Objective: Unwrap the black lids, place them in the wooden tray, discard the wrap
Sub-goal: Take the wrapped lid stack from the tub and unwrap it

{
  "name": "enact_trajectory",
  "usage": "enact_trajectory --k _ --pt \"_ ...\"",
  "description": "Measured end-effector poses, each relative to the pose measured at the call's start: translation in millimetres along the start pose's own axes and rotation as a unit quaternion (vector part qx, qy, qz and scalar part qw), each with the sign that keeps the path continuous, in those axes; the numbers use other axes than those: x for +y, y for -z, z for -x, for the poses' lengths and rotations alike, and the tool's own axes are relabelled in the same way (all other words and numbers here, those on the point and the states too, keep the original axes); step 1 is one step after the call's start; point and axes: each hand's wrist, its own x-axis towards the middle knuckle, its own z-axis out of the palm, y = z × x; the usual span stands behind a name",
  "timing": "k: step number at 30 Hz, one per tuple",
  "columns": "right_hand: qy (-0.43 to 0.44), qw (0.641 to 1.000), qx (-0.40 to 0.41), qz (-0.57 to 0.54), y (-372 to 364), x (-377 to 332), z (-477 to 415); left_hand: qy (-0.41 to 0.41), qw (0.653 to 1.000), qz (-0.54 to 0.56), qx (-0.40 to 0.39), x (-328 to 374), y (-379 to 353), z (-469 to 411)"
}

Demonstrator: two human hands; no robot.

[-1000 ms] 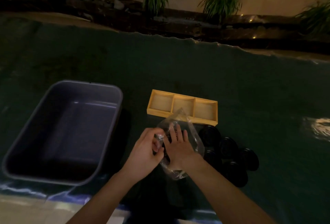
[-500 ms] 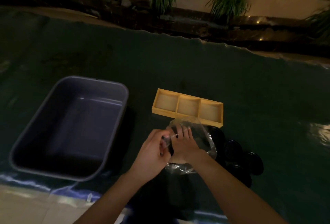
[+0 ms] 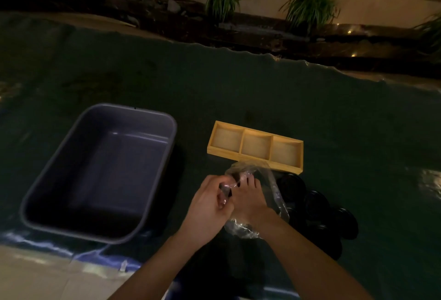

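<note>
Left hand (image 3: 210, 204) curled, fingertips pinching a fold of clear plastic wrap (image 3: 262, 175). Right hand (image 3: 250, 198) pushed into the wrap, fingers bent inward; hard to tell in the dim light whether closed on a lid. Both hands touching at the knuckles, low on the dark table cover (image 3: 262, 89). Wrap bunched around the right hand, trailing toward 5 o'clock. Loose black lids (image 3: 317, 206) heaped just beside the right hand at 3 to 4 o'clock. Wooden tray (image 3: 254, 148) with three compartments near, at 12 to 1 o'clock. Grey bin (image 3: 100, 170) well apart at 9 o'clock.
</note>
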Motion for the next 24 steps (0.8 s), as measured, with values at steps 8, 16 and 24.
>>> enact_trajectory --k 8,16,24 --pt "-0.032 0.981 0.045 -0.186 41 7 27 0.004 0.998 -0.055 0.026 -4 6 -20" --pt "-0.041 0.915 0.066 -0.396 90 12 70 0.003 0.999 -0.041 0.004 -10 20 -35" --pt "0.004 0.751 0.037 -0.659 121 8 108 0.016 1.000 0.012 0.011 0 31 -46"
